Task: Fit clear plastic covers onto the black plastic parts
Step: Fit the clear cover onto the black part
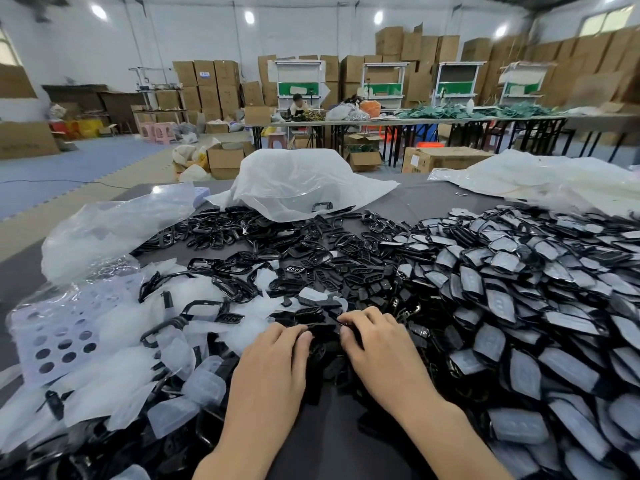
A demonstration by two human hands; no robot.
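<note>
The black plastic parts [304,268] are glossy black, some with a slotted pattern of small openings. The clear plastic covers [204,379] are translucent, milky white. The covered parts [526,306] heaped on the right are black with frosted grey-white faces. The tabletop [426,199] is dark grey. The crumpled plastic bag [298,181] is cloudy white and see-through. The perforated tray [52,337] is pale lilac, dotted with round holes. Farther back, the cardboard boxes [214,81] are brown, the stools [157,131] pink, the floor mats [69,161] blue-grey, and the white shelf frames [453,86] hold green panels.
</note>
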